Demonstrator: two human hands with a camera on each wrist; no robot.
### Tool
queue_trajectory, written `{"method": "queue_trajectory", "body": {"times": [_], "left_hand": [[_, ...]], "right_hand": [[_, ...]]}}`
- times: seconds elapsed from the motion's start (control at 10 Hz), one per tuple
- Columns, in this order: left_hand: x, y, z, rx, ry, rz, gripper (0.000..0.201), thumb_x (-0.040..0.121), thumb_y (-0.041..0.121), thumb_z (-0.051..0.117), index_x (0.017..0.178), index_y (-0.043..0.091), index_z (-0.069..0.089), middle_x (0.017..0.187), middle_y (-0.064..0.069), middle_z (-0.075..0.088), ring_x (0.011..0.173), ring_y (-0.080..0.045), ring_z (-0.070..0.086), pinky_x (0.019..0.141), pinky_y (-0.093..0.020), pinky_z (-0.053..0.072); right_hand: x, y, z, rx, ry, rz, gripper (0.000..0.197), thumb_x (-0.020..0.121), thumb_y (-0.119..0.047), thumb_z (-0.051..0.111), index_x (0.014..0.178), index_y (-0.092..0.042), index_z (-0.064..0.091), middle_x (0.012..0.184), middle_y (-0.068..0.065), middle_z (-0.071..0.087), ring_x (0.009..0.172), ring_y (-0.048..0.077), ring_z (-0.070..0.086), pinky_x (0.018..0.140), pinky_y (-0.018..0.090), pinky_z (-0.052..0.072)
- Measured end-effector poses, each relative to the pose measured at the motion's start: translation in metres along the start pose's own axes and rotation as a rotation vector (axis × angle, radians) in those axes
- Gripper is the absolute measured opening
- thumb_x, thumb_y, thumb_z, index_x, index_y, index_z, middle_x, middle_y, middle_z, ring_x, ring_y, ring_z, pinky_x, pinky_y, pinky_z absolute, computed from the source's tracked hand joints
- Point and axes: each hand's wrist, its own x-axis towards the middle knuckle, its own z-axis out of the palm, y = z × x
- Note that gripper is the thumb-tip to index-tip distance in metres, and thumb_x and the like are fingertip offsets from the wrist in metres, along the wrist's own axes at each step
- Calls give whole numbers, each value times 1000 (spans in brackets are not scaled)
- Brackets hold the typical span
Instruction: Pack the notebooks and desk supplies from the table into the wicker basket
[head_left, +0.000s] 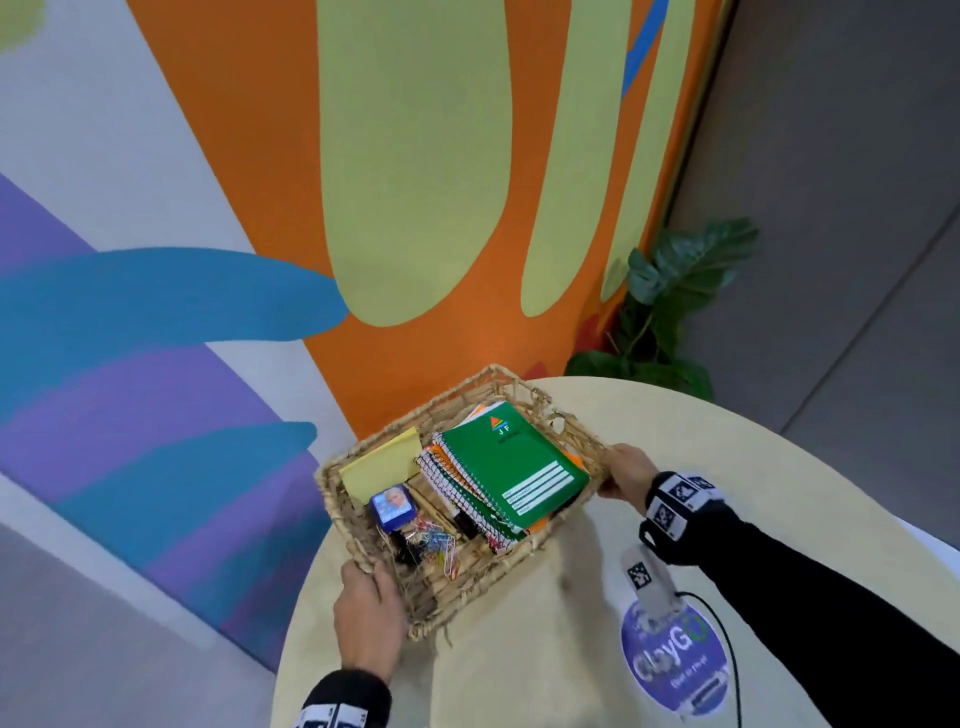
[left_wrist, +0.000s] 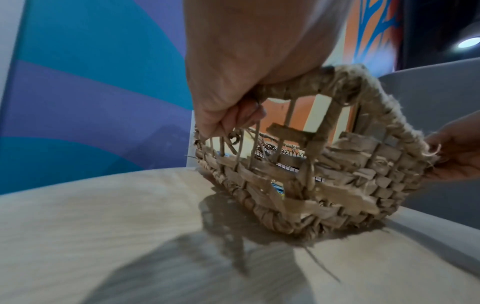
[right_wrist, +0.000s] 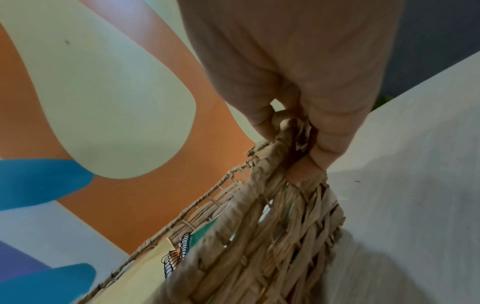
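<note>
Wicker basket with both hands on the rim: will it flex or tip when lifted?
The wicker basket probably flexes a little: its weave looks loose and frayed. The left hand and right hand grip opposite corners, so it should stay level. The notebooks are stacked towards the right hand, so that side likely feels heavier.

Wicker basket (head_left: 519, 577) rough woven fibre, frayed; table (head_left: 571, 686) matt pale wood.

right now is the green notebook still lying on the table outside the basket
No, the green notebook lies inside the wicker basket, on top of the other spiral notebooks.
</note>
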Motion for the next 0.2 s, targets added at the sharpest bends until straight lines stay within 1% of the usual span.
{"method": "queue_trajectory", "body": {"times": [0.1, 0.2], "left_hand": [[10, 1, 7, -14, -12, -37, 25, 100, 24, 37, 98, 1, 46, 100, -25, 63, 82, -33, 56, 68, -35, 39], [10, 4, 2, -20, -54, -85, 31, 101, 29, 33, 107, 2, 46, 112, -28, 62, 83, -28, 50, 74, -36, 41]], "right_hand": [[10, -7, 11, -50, -39, 60, 25, 94, -6, 42, 71, -7, 52, 62, 11, 51, 47, 19, 52, 50, 26, 46], [7, -14, -1, -124, 79, 110, 31, 93, -28, 49, 114, -5, 50, 107, 17, 59, 90, 28, 62, 77, 36, 50]]}}
